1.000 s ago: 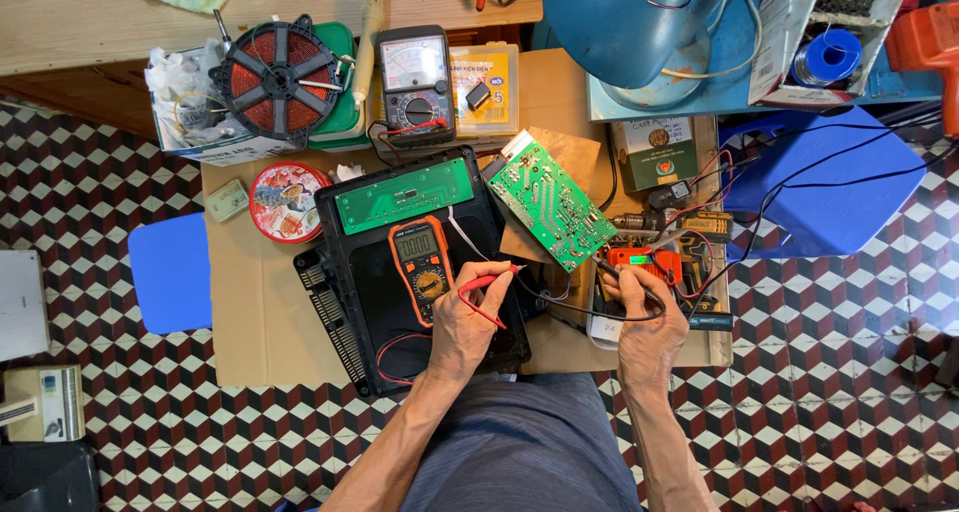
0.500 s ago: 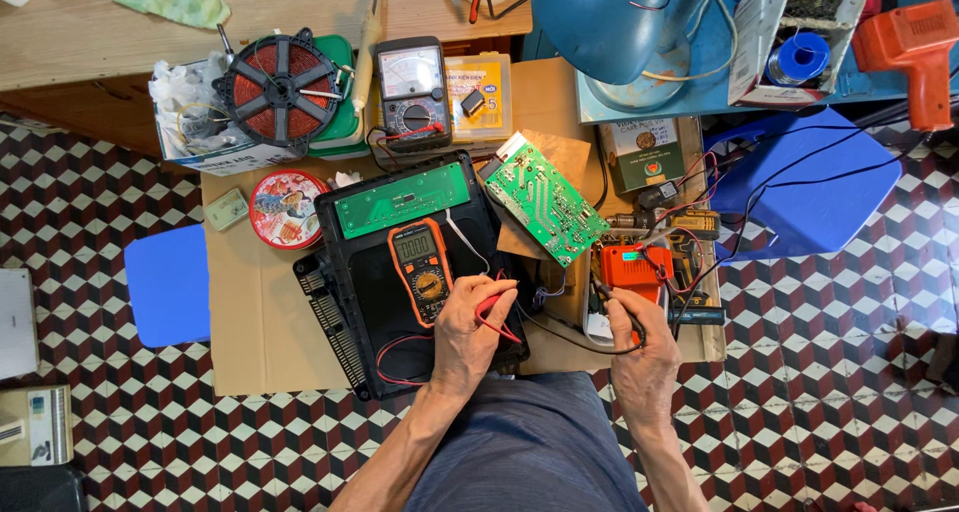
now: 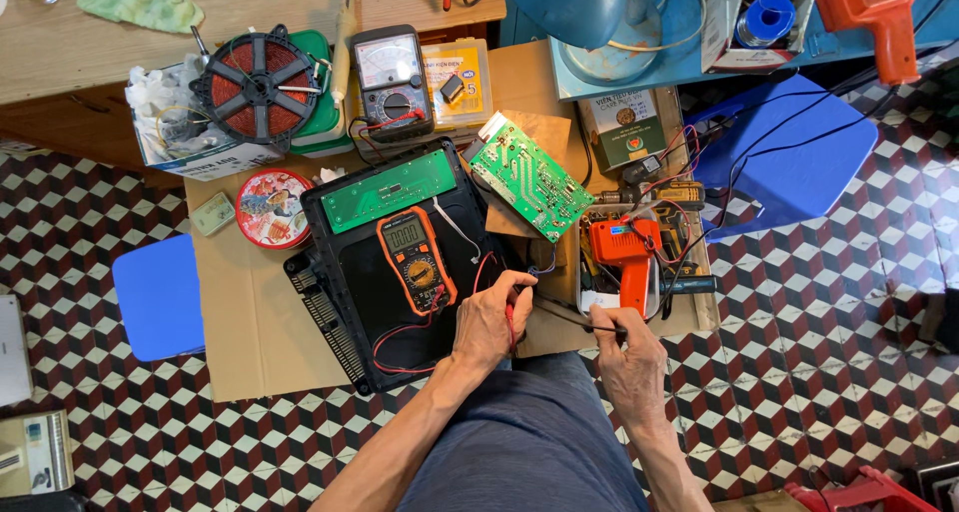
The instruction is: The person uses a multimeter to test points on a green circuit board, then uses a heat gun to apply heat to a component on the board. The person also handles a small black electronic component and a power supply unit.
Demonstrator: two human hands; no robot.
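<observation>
While I watch from above, my left hand is closed around a red probe just beside the lower right corner of the black appliance housing, and my right hand pinches a black probe a little further from that corner. An orange multimeter lies on the housing, below a green circuit strip. Off its upper right corner a green circuit board rests tilted; an orange soldering gun lies further right.
</observation>
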